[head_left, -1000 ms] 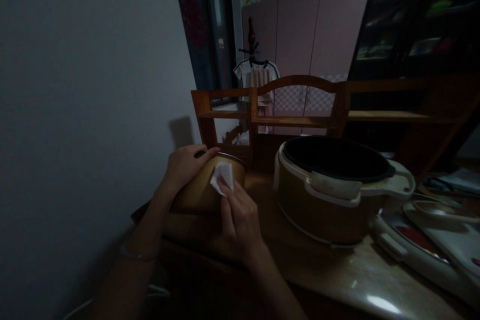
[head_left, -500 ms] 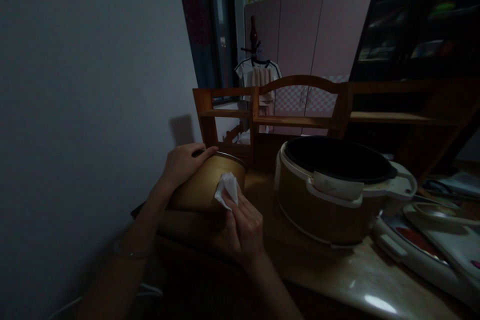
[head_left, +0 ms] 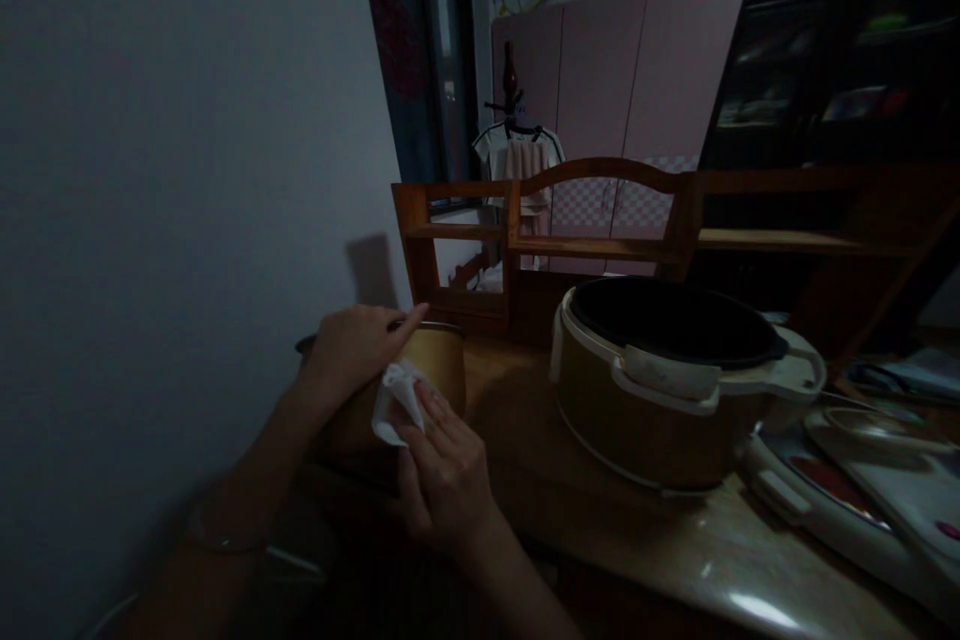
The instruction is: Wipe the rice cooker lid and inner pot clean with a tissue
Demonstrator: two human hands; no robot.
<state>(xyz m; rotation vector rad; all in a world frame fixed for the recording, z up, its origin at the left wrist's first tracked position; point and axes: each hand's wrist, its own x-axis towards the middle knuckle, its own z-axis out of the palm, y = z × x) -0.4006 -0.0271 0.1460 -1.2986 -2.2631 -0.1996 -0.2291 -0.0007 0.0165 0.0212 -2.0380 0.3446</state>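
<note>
A gold-coloured inner pot (head_left: 444,360) with a dark rim rests at the left end of the table, close to the wall. My left hand (head_left: 354,348) grips its rim from above, the thumb pointing to the right along the edge. Pinched in my right hand (head_left: 450,472) is a folded white tissue (head_left: 397,407), pressed against the pot's gold outer side. Both forearms hide the near left part of the pot. To the right stands a cooker body (head_left: 637,415), open at the top, with a black interior and a pale rim and handle.
The cooker's pale lid (head_left: 802,495) and other flat items lie at the right of the wooden table (head_left: 637,540). A wooden shelf rack (head_left: 600,245) rises along the back edge. The wall (head_left: 225,170) bounds the left side.
My right hand has moved left across the pot's side with the tissue. The pot has turned or shifted left under my left hand, which stays on its rim.
</note>
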